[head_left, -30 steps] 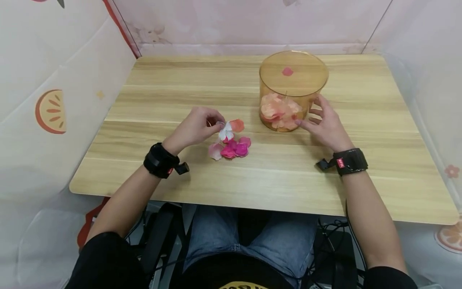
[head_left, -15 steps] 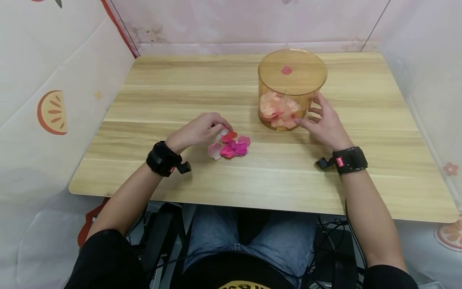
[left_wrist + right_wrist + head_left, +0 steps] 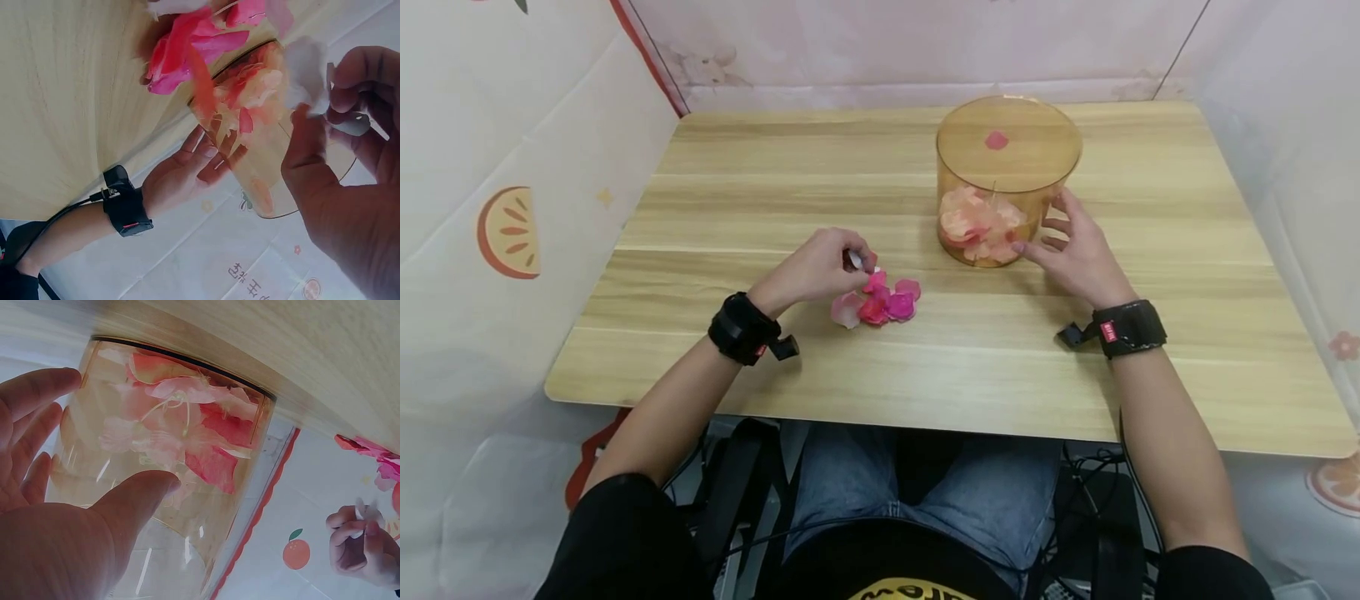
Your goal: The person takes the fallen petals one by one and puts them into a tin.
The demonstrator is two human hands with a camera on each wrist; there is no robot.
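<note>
My left hand pinches a small white petal between thumb and fingertips, just above a loose pile of pink and red petals on the wooden table. A clear amber round container stands to the right, with peach and pink petals at its bottom. My right hand rests against the container's near right side, fingers spread and fairly straight, thumb on the wall. In the right wrist view the left hand shows at the far lower right.
One pink petal shows at the container's top. Pale printed curtain walls close in the table on the left, back and right. My legs are under the table's near edge.
The left hand came down from beside the pile onto it with a white petal in its fingers; the orange-red petal beside it is gone from sight. The right hand stayed on the container.
</note>
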